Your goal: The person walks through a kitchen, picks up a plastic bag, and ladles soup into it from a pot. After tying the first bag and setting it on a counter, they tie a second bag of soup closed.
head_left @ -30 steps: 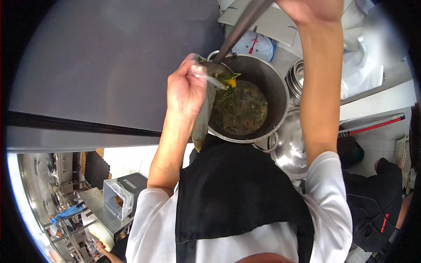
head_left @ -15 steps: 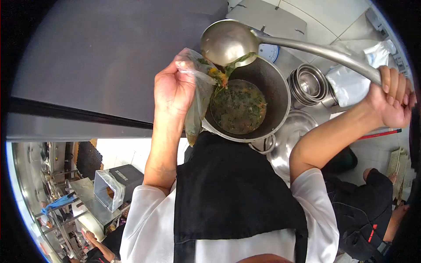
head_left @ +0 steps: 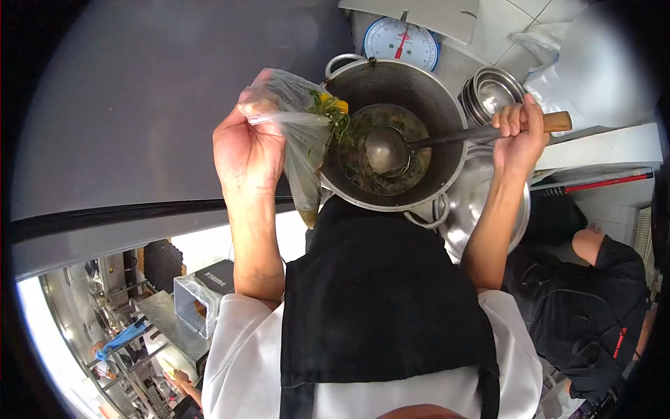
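Note:
A clear plastic bag (head_left: pixel 301 150) hangs from my left hand (head_left: pixel 250 143), whose fingers are closed on its top edge. Green leaves and a yellow-orange piece cling at the bag's mouth, and some liquid sits in its bottom corner. My right hand (head_left: pixel 520 136) grips the ladle (head_left: pixel 453 138) near its wooden handle end. The ladle's bowl is down in the greenish soup (head_left: pixel 363 174) inside the large metal pot (head_left: pixel 391 77). The bag is beside the pot's left rim.
Behind the pot stands a dial scale (head_left: pixel 401 45). Nested steel bowls (head_left: pixel 494 91) and a large metal lid (head_left: pixel 481 202) are at its right. A co-worker in black (head_left: pixel 586 314) is at lower right. A dark grey surface (head_left: pixel 174 105) spans the left.
The ladle has gone from above the bag's mouth down into the soup, and my right hand has moved left with it. My left hand and the bag have shifted slightly left.

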{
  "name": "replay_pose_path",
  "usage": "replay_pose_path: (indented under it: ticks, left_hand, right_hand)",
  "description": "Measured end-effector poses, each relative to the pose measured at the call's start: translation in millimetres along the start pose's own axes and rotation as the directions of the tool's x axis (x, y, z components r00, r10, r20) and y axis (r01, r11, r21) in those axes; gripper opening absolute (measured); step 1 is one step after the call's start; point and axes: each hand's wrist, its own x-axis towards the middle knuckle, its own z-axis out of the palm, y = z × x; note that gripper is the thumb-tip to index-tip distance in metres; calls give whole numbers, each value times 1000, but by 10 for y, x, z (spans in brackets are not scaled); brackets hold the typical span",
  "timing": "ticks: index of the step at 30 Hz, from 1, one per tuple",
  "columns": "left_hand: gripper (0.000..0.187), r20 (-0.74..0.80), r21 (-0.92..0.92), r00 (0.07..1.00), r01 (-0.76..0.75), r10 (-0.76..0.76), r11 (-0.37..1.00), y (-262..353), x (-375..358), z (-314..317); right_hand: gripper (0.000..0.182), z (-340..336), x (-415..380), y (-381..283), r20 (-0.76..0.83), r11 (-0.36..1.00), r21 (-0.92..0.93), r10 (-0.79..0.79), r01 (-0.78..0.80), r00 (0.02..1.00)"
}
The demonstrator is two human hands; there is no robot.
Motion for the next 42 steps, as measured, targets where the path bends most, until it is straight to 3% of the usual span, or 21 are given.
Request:
replay_pose_path:
  ticks: [2, 4, 6, 8, 9, 10, 11, 13, 14, 15, 16, 18, 21, 23, 28, 30, 34, 36, 38, 40, 42]
  left_hand:
    - [40, -6, 19, 1000, -12, 12, 1000, -28, 0, 9]
    - [40, 3, 15, 1000, 4, -4, 1000, -26, 22, 11]
    - [40, 11, 8, 1000, 14, -14, 1000, -24, 23, -2]
    - [39, 3, 16, 1000, -4, 4, 1000, -28, 33, 21]
    - [39, 5, 15, 1000, -4, 4, 1000, -35, 38, 34]
    - [45, 8, -6, 1000, -3, 3, 1000, -46, 33, 41]
    - [53, 10, -27, 1000, -4, 4, 1000, -46, 30, 46]
    - [53, -1, -12, 1000, -2, 2, 1000, -44, 42, 43]
    - [52, -6, 3, 1000, 8, -8, 1000, -49, 62, 47]
    - [52, 0, 7, 1000, 22, -22, 1000, -54, 80, 49]
    - [52, 7, -2, 999, 31, -31, 1000, -51, 87, 43]
    - [52, 27, -7, 998, 52, -52, 999, -47, 91, 30]
    - [36, -8, 83, 1000, 4, -3, 997, -61, 76, 50]
    - [36, 14, 88, 1000, -2, 1, 996, -50, 83, 42]
    - [34, 38, 183, 999, -36, 30, 982, -34, 78, 18]
    - [34, 29, 192, 999, -41, 36, 981, -58, 81, 15]
    - [34, -10, 269, 999, -40, 44, 962, -142, 110, 43]
    - [33, -47, 290, 998, -14, 29, 957, -174, 126, 24]
    - [32, 17, 257, 1000, -10, 6, 966, -104, 149, -4]
    - [32, -26, 231, 998, -49, 56, 972, -121, 109, 93]
    - [33, 32, 185, 999, -36, 31, 982, -68, 76, 44]
  right_hand:
    - [26, -20, -13, 37, -239, 993, -116, -25, -3, 971]
    - [23, -71, 22, 7, -203, 983, -168, -110, 76, 973]
    - [28, -78, 2, -106, -273, 918, -342, -304, 203, 913]
    - [30, -62, -19, -225, -304, 896, -373, -363, 241, 881]
    - [26, 2, -22, -287, -228, 690, -577, -650, 437, 725]
    - [22, 107, -43, -356, -85, 399, -730, -858, 555, 506]
    - [22, 230, -123, -407, -84, 400, -729, -858, 556, 507]
    - [22, 685, -401, -415, -20, 480, -785, -651, 392, 759]
    - [27, 824, -476, -300, 188, 557, -738, -372, 381, 909]
    - [33, 928, -526, -120, 394, 627, -700, -60, 342, 917]
    - [47, 934, -494, 306, 513, 701, -643, 93, 310, 854]
    - [71, 955, -578, 940, 548, 467, -809, 377, 358, 747]
    - [72, 1027, -625, 1362, 491, 462, -844, 463, 272, 737]
    - [61, 1073, -530, 1375, 419, 435, -889, 642, 146, 642]
    - [36, 1092, -212, 1133, 440, 389, -888, 565, 245, 698]
    - [37, 1124, -51, 1100, 421, 425, -890, 630, 165, 653]
    - [34, 1669, 53, 806, 456, 392, -887, 661, 243, 596]
    - [32, 1846, 50, 862, 665, 641, -729, 578, 240, 474]
    - [32, 1900, 49, 732, 654, 594, -746, 568, 300, 500]
    - [32, 1908, 107, 704, 663, 548, -746, 557, 378, 500]
    - [32, 1651, 232, 801, 657, 541, -728, 379, 421, 651]
